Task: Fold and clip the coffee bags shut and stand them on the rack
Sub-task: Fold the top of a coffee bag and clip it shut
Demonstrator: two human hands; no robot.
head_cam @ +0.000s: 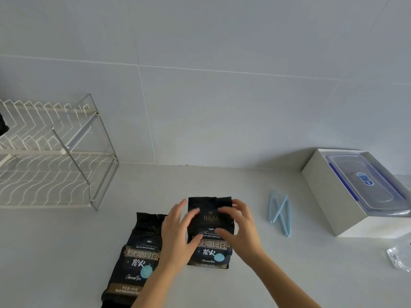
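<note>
Two black coffee bags with gold and blue print are on the pale counter. The right bag [210, 221] stands upright at the centre, its top edge unfolded. My left hand [178, 232] holds its left side and my right hand [239, 227] holds its right side, fingers spread over the front. The left bag [135, 258] lies flat beside it, top open and crumpled. Two light blue bag clips [280, 213] lie crossed on the counter to the right. The white wire rack [46, 152] with two tiers stands at the far left.
A white box [329, 196] holding a clear lidded container with blue trim [367, 183] sits at the right against the tiled wall. A clear plastic wrapper [400, 257] lies at the right edge. A dark object [3, 126] shows at the rack's left edge.
</note>
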